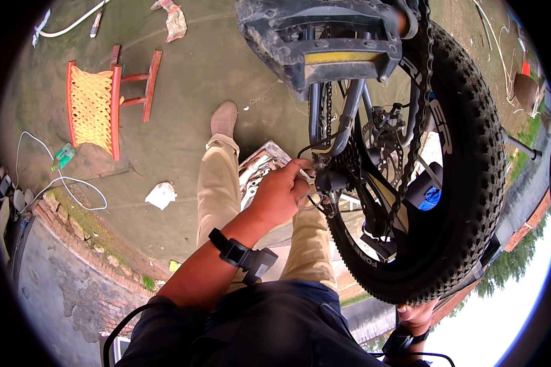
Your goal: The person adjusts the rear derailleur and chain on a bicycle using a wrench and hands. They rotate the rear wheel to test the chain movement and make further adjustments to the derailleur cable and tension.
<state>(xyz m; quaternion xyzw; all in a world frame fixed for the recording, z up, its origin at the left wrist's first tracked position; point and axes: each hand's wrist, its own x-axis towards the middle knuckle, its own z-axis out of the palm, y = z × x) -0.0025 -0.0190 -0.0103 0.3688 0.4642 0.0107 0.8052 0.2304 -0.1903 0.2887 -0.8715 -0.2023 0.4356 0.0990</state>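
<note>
Fingers of the left hand [278,192]: bent and close together at the left side of a black cylindrical part [332,179] near the wheel's centre; what they pinch is hidden, so I cannot tell how firmly they clamp.
Fingers of the right hand [417,312]: at the tyre's [487,183] near edge, largely hidden; grip or mere touch, I cannot tell.
Bicycle [352,110]: in front of the person, over the right side of the ground [190,73], pedal [343,58] uppermost; what bears it is not clear.
Tool tray [270,145]: on the ground by the legs, its far corner showing beyond the left hand.
Steadying: the right hand would do best pressed on the tread, so the wheel cannot turn.
Fine work: fingertips only, I judge, with the thin cable [317,145] left free of kinks.
Risk: a turning wheel could draw the chain [427,79] along and nip a finger.
</note>
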